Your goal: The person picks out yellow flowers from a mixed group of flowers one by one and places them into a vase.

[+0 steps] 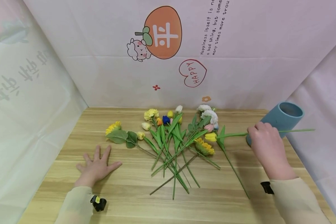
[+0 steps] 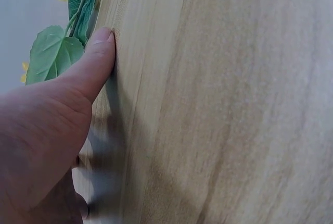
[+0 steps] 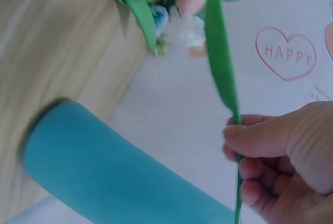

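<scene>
My right hand (image 1: 266, 146) pinches the green stem of a yellow tulip (image 1: 211, 137) between thumb and fingers. The stem lies nearly level, bloom to the left, its bare end passing in front of the blue vase (image 1: 282, 119). In the right wrist view the tulip's green leaf (image 3: 220, 52) rises above the thumb, with the vase (image 3: 114, 166) beside the hand. My left hand (image 1: 96, 166) rests on the table with its fingers spread, holding nothing. A sunflower (image 1: 113, 127) with broad leaves lies just beyond its fingertips; one leaf (image 2: 54, 54) shows in the left wrist view.
Several artificial flowers lie heaped mid-table, stems toward me: a yellow carnation (image 1: 151, 114), a blue tulip (image 1: 165, 119), white blooms (image 1: 210, 116) and another sunflower (image 1: 204, 146). One green stem (image 1: 236, 174) lies apart on the right. White printed cloth (image 1: 114, 81) hangs behind the wooden table (image 1: 212, 202).
</scene>
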Motion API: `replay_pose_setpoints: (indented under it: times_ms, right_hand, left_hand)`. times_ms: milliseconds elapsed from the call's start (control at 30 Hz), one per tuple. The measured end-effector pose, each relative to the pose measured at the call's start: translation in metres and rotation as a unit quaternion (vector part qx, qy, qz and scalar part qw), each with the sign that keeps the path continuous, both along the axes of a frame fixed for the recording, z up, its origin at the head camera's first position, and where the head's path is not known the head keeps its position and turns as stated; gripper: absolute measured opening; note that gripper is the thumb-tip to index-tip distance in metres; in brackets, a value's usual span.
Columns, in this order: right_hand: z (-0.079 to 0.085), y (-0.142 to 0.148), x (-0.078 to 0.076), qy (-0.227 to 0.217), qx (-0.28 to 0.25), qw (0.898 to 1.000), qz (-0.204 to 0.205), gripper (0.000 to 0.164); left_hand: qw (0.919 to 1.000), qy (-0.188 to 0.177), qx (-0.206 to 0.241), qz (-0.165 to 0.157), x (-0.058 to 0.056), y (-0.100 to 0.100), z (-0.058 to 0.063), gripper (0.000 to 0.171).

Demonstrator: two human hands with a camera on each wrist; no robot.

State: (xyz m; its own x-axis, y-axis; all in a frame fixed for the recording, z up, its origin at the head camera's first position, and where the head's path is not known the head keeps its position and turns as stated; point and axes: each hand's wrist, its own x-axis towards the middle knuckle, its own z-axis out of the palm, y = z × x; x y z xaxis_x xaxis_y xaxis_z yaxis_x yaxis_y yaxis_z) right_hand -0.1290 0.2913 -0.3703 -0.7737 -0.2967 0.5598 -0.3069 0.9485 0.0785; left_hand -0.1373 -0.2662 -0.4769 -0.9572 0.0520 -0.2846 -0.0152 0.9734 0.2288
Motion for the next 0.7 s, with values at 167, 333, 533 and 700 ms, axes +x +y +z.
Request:
replay_pose_setpoints:
  times_ms: [167,333,533,700]
  right_hand:
    - [0.011,0.0,-0.002,0.052,-0.021,0.997,0.044,0.027]
    - [0.019,-0.004,-0.005,0.093,-0.027,0.992,0.081,0.022]
    - [0.025,-0.005,-0.011,0.13,-0.034,0.986,0.101,0.017]
    - [0.027,-0.005,-0.015,0.143,-0.053,0.982,0.109,0.014]
  left_hand:
    - [1.0,-0.001,0.003,-0.001,0.001,0.001,0.002,0.101]
    - [1.0,0.001,0.004,-0.002,0.002,0.001,0.001,0.101]
    - [1.0,-0.001,0.008,-0.001,0.002,0.001,0.002,0.101]
    - [0.9999,-0.001,0.012,0.0,0.002,0.002,0.003,0.101]
